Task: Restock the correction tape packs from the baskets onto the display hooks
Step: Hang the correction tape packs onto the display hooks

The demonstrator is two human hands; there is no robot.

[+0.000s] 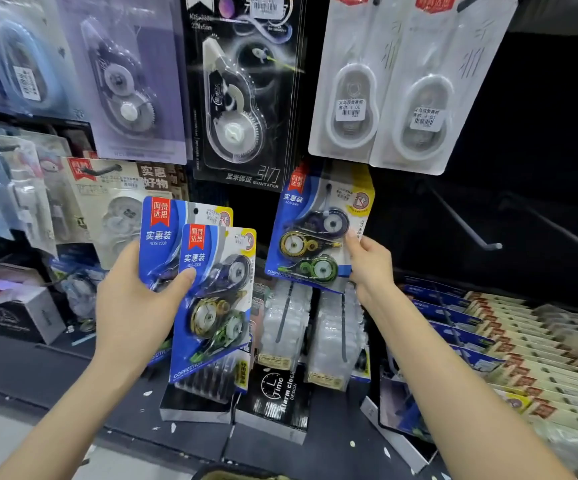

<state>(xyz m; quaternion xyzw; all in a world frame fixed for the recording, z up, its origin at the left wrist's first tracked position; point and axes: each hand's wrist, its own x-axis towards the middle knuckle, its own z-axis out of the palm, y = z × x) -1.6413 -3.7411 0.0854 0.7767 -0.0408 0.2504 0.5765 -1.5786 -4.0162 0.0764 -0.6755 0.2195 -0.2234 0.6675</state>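
**One pack at the hook, two in reserve**

The hanging step is judged to be in hand. Three blue packs are counted. One pack (pixel 315 237) is pinched at its right edge by the right hand (pixel 370 265) and held on a hook (pixel 328 199) up and left of that hand. Two packs (pixel 214 306) are gripped, fanned, in the left hand (pixel 135 299), thumb pressed across the front one. Next, the pack should be slid home and released. Two bare hooks (pixel 464 220) are seen right of the right hand.
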